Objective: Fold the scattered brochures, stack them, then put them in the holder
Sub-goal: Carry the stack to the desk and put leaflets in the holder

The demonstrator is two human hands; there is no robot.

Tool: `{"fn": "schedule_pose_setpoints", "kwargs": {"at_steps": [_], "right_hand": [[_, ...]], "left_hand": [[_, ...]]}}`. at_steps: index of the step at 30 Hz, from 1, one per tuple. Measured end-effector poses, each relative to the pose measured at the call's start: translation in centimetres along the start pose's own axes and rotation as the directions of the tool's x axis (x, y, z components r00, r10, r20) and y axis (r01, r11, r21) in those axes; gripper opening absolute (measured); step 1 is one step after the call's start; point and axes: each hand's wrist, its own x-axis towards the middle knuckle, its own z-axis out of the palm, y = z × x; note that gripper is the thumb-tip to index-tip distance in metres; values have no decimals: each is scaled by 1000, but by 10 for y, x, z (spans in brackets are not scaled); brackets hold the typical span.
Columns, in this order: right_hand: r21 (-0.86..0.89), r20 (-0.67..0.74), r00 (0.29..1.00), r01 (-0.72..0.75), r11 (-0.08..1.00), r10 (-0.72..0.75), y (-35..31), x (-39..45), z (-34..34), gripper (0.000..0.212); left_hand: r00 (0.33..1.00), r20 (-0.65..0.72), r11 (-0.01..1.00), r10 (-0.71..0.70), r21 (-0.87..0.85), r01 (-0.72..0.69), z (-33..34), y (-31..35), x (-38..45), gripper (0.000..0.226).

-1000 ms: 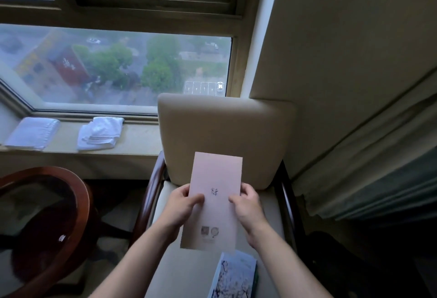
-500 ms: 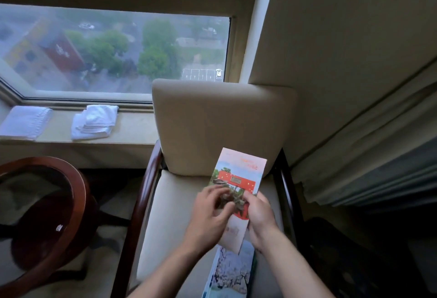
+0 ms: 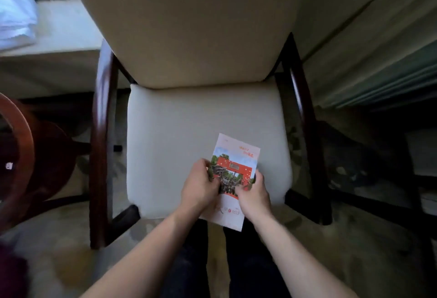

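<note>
brochure (image 3: 234,167) btwn both hands, left hand (image 3: 199,185) & right hand (image 3: 254,193) pinching its sides, over chair seat (image 3: 189,132)

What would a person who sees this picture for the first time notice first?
The eye goes first to the colourful brochure with its red building picture, held by the left hand and the right hand over the front edge of the seat. Next comes the cream armchair with dark wooden arms, filling the middle of the view. At the far left lie folded white towels on the window ledge.
</note>
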Motion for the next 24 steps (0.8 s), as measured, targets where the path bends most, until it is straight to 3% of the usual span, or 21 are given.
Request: {"fn": "schedule_pose_setpoints", "kwargs": {"at_steps": [5,9,11,15,19,22,24], "right_hand": [[-159,-25,997,-73,985,69,74,38,41,70],[-242,-208,976,-106,965,56,108,62,59,75],[-251,-261,965,-107,962,40,118,73,63,82],[-95,-293,956,-63,993,33,122,88,67,79],[-18,-253,964,-93,996,85,119,94,63,66],[-16,-197,972,-132,991,127,112,104,54,57],[-16,-179,975,-137,990,132,103,111,53,53]], "left_hand": [[1000,-8,979,-11,203,12,54,-58,14,61],[999,-33,963,-22,269,30,86,-80,22,74],[996,-77,972,-52,224,68,99,-83,25,77],[987,-121,991,-104,73,113,123,-75,21,78],[948,-164,962,-271,-84,260,126,-65,32,71],[933,-46,894,-356,-309,326,112,-69,54,50],[930,14,882,-368,-311,354,105,-66,63,38]]}}
